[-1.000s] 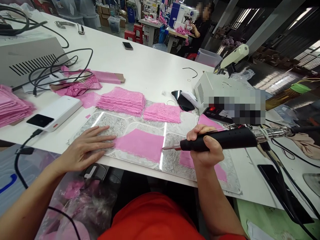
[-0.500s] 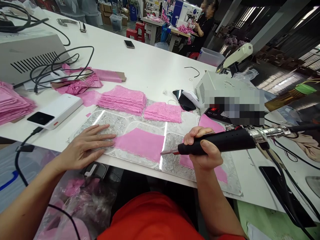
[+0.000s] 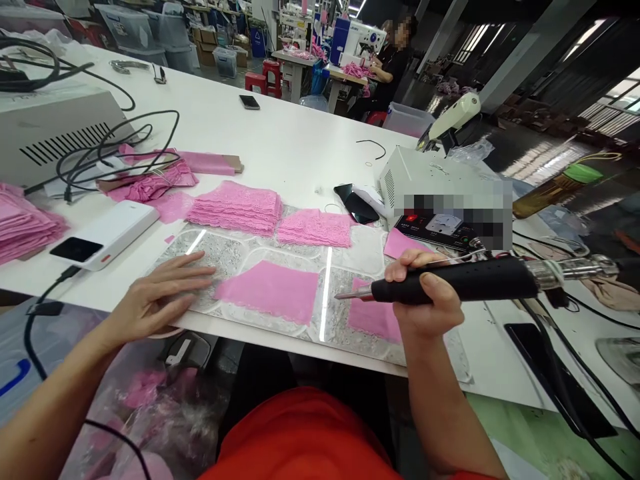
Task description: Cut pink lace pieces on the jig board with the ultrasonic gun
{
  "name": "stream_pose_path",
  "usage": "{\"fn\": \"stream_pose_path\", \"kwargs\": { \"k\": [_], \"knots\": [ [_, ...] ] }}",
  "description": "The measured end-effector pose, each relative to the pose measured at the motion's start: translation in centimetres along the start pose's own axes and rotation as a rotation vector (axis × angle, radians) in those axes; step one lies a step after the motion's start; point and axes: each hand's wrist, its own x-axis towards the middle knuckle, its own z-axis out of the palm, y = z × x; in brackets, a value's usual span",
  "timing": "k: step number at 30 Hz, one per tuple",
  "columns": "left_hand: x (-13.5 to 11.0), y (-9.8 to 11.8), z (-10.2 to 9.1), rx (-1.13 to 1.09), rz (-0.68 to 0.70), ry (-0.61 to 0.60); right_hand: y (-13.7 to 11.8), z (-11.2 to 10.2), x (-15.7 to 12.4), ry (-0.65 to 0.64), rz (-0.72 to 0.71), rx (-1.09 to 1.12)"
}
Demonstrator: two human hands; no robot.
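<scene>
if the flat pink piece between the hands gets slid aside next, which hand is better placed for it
Probably the left hand: it grips no tool and is spread right by the left end of the flat pink piece. The right hand is taken up holding the black-handled tool.

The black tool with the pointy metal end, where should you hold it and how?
Probably by its thick black handle, from the near side, where the right hand's grip wraps it. The handle looks long and rounded and lies nearly level, with the pointed metal tip toward the left; stay behind that.
</scene>
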Motion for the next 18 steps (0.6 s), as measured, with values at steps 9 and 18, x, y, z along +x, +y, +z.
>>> {"fn": "stream_pose_path", "kwargs": {
  "k": [9, 18],
  "knots": [
    [5.0, 11.4, 6.9, 0.097, 0.192, 0.102, -1.0, -3.3, 2.0, 0.096, -0.108, -0.067],
    [8.0, 13.5, 11.0, 0.225, 0.069, 0.179, 0.5, -0.3, -0.1, 0.007, 0.001, 0.013]
  ]
}}
